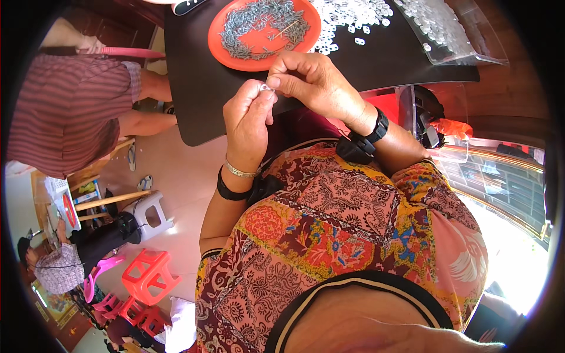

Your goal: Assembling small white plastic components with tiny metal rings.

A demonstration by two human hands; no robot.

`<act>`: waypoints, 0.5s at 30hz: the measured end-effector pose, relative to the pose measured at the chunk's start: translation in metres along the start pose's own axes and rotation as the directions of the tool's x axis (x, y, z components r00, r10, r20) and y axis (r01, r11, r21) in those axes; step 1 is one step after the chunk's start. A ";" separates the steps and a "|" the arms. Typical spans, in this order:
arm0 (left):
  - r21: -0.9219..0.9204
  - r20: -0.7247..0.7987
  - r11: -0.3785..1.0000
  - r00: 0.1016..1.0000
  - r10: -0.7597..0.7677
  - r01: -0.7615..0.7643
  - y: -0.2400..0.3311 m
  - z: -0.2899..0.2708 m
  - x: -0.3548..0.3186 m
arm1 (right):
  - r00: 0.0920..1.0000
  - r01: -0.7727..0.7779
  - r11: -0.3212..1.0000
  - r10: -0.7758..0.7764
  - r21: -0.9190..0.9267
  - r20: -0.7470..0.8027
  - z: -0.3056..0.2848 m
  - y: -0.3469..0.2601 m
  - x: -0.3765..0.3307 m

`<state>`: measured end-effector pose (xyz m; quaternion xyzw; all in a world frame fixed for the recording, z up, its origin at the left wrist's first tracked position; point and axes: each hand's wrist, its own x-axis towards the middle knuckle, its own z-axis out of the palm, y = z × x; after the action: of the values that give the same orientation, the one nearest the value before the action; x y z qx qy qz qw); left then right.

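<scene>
Currently, left hand point(247, 115): pinches white piece point(265, 87), below plate point(246, 64).
Right hand point(272, 79): narrow pinch, contents unclear.
Table edge point(180, 100): left of plate, apart.

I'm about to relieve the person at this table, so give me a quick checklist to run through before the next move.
1. White piece secure in left hand: ok, pinched at the thumb.
2. Right hand in position: ok, fingertips close by the piece.
3. Something gripped in the right fingertips: cannot tell, too small.
4. Grey pieces available: ok, plenty on the orange-red plate.
5. White pile kept together: not ok, one stray lies apart.
</scene>
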<state>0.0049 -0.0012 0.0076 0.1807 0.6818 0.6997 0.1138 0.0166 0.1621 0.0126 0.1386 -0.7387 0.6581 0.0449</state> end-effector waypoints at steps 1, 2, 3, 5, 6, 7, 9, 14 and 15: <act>0.017 0.014 1.000 1.000 0.006 -0.006 -0.001 -0.002 0.000 | 1.000 0.023 0.999 -0.023 -0.047 -0.007 0.000 -0.002 -0.001; 0.033 0.029 0.999 1.000 0.012 -0.013 -0.003 -0.002 -0.001 | 1.000 0.022 0.998 -0.022 -0.051 -0.010 -0.001 -0.002 -0.001; 0.030 0.033 0.999 0.999 0.013 -0.014 -0.004 -0.002 -0.002 | 0.999 0.043 0.993 -0.043 -0.111 0.007 -0.003 -0.003 -0.001; 0.007 0.039 1.000 0.999 0.021 -0.021 -0.007 0.000 -0.002 | 0.998 0.063 0.982 -0.061 -0.176 0.019 -0.004 -0.004 -0.002; 0.004 0.046 1.000 0.999 0.023 -0.023 -0.007 0.000 -0.003 | 0.998 0.064 0.979 -0.061 -0.194 0.023 -0.005 -0.004 -0.003; 0.003 0.036 1.000 0.999 0.023 -0.023 -0.007 0.000 -0.003 | 0.998 0.064 0.975 -0.060 -0.213 0.026 -0.004 -0.004 -0.003; 0.000 0.035 1.000 0.999 0.029 -0.029 -0.006 0.000 -0.003 | 0.992 0.118 0.964 -0.124 -0.238 -0.011 -0.003 0.002 -0.003; -0.060 0.078 0.998 0.996 -0.032 0.037 -0.006 0.001 0.000 | 0.997 0.071 0.983 -0.073 -0.168 -0.005 -0.007 -0.003 -0.004; -0.064 0.083 0.997 0.996 -0.028 0.033 -0.006 0.001 0.000 | 0.999 0.053 0.984 -0.050 -0.171 0.020 -0.009 -0.006 -0.005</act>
<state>0.0045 0.0002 0.0017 0.1950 0.6562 0.7116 0.1581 0.0215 0.1708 0.0184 0.1583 -0.7892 0.5895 0.0680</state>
